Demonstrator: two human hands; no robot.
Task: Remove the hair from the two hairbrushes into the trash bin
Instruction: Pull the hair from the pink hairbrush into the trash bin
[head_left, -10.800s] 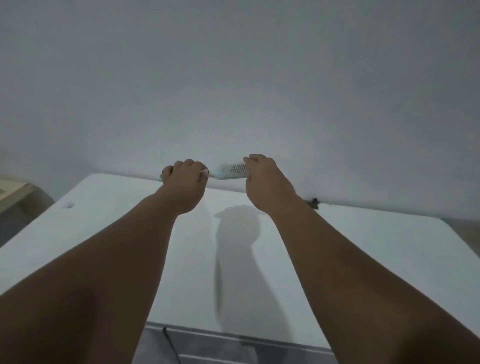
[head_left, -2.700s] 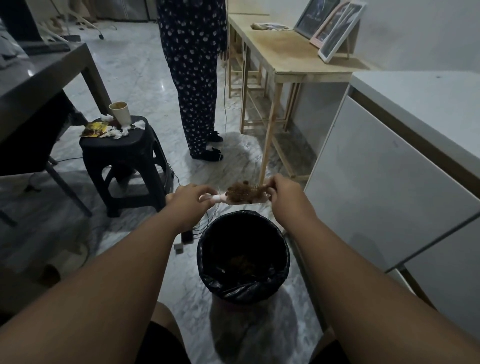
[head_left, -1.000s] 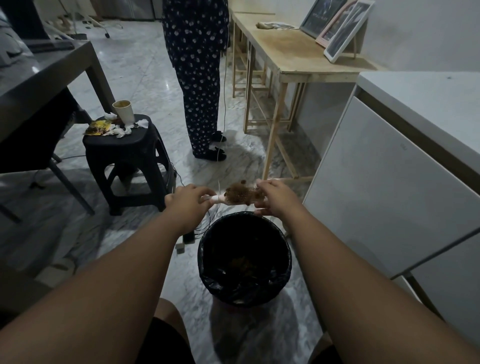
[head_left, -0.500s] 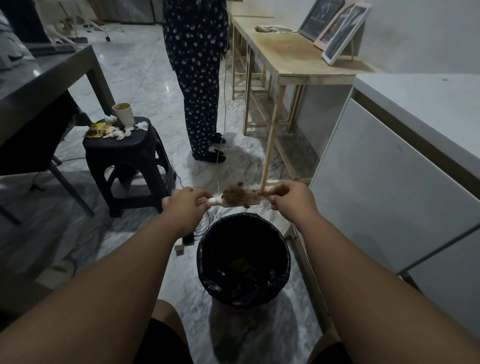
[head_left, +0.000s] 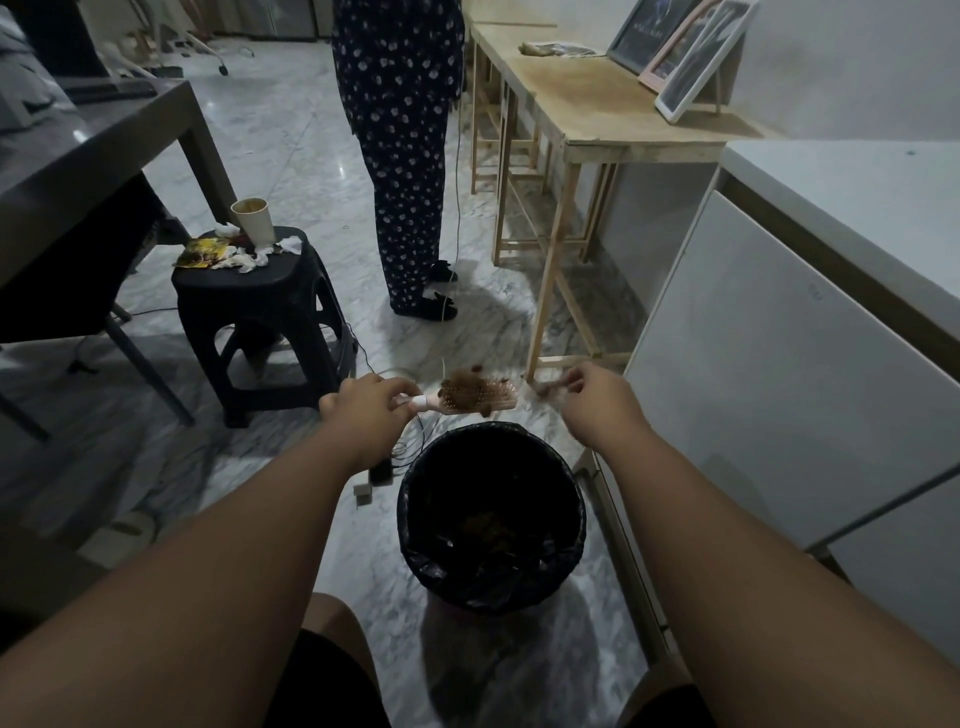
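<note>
A pink hairbrush (head_left: 480, 397) is held in the air just beyond the far rim of the black-lined trash bin (head_left: 491, 430). Its handle is gripped in the curled fingers of the left hand (head_left: 363, 402). A small tuft of hair (head_left: 548, 387) is pinched in the fingertips of the right hand (head_left: 597, 397), held apart from the brush tip and beyond the bin's far right edge, not yet dropped.

The job is judged partly done. Brownish hair (head_left: 488, 525) is seen in the bin, and the bristles near the tip are bared, but a clump (head_left: 462, 385) is left matted at the handle end. No second brush is in view.

The brush's long axis is laid level across the view, with the head pointed to the person's right and the bristles turned up.
</note>
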